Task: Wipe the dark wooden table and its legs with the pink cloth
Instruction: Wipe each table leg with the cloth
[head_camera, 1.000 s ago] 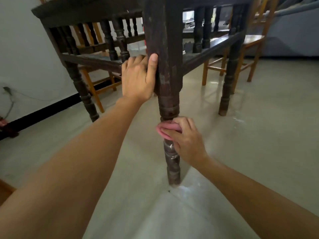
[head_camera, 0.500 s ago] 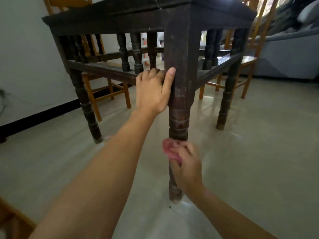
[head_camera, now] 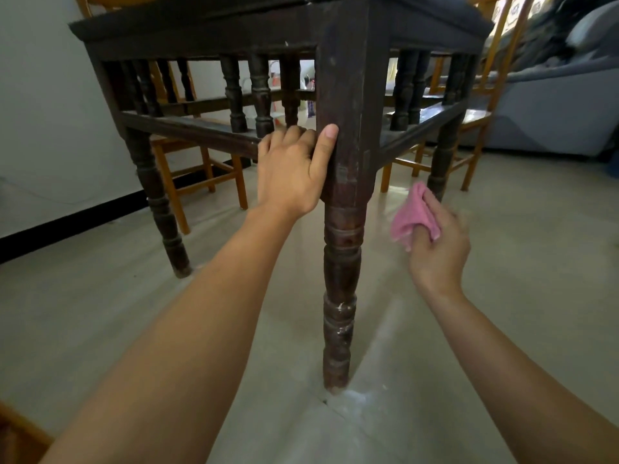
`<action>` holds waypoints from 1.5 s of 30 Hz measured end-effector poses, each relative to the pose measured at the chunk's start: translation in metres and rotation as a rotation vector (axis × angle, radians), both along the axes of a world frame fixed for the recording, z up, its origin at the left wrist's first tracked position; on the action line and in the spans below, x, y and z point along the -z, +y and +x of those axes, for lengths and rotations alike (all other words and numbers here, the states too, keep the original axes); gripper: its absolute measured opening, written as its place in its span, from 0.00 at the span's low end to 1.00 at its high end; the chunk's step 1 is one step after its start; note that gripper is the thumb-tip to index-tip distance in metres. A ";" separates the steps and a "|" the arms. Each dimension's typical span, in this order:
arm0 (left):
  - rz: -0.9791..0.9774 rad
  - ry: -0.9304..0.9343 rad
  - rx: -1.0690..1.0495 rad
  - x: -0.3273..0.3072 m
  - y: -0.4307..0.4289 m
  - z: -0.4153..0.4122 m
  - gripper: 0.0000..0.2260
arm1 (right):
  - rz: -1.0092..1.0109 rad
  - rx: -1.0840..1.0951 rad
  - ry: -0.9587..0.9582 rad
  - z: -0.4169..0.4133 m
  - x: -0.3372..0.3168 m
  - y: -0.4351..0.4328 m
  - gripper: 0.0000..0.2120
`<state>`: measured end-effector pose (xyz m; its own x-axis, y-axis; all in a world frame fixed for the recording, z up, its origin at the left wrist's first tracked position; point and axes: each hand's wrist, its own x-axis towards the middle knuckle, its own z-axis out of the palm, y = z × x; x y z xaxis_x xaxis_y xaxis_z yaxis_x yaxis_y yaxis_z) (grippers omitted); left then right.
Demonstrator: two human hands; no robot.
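The dark wooden table (head_camera: pixel 234 38) fills the upper view, seen from low down. Its near corner leg (head_camera: pixel 340 262), square above and turned below, stands in the middle on the floor. My left hand (head_camera: pixel 291 170) grips the square upper part of this leg, thumb on its front edge and fingers wrapped behind. My right hand (head_camera: pixel 435 239) is off to the right of the leg, apart from it, and holds the bunched pink cloth (head_camera: pixel 413 217). White specks mark the lower leg.
Orange wooden chairs stand behind the table at left (head_camera: pixel 201 175) and right (head_camera: pixel 469 128). A grey sofa (head_camera: pixel 552 108) lies at far right. The floor (head_camera: pixel 134 329) is pale tile, with white dust by the leg's foot. A white wall with a black skirting runs along the left.
My right hand has lifted the pink cloth off the lower leg and swung it up and to the right. My left hand keeps its grip. The view has tilted up.
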<state>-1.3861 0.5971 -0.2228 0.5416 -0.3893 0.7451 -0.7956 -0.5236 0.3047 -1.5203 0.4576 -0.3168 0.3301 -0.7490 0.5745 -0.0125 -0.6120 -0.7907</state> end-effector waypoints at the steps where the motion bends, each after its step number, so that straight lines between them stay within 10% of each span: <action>1: -0.004 0.001 -0.002 -0.001 0.000 0.000 0.31 | -0.066 -0.060 -0.059 0.001 -0.002 0.016 0.25; 6: -0.002 0.006 -0.008 -0.001 0.001 -0.002 0.31 | -0.530 -0.333 -0.030 0.015 0.057 0.099 0.15; 13: 0.017 0.034 0.018 -0.005 0.001 0.001 0.27 | -0.648 -0.377 0.048 0.009 0.113 0.097 0.07; 18: -0.017 0.015 -0.004 0.001 0.000 0.001 0.27 | -0.644 -0.329 0.126 -0.001 0.103 0.046 0.17; 28: -0.073 0.002 -0.005 0.007 -0.004 0.001 0.28 | 0.261 -0.236 0.223 0.003 0.107 0.041 0.10; 33: -0.080 0.004 -0.014 0.006 -0.004 -0.001 0.26 | 0.052 -0.259 0.249 0.001 0.139 0.101 0.06; 39: -0.085 0.018 -0.003 0.004 -0.003 -0.002 0.25 | -0.465 -0.339 0.508 0.005 0.140 0.136 0.22; 45: -0.077 0.006 0.010 0.004 -0.001 -0.002 0.21 | -0.308 -0.241 0.309 -0.009 0.120 0.077 0.11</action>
<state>-1.3881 0.5960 -0.2263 0.5427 -0.3367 0.7695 -0.7986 -0.4905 0.3487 -1.5288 0.5349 -0.4368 0.6626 -0.4409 0.6054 -0.0469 -0.8312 -0.5541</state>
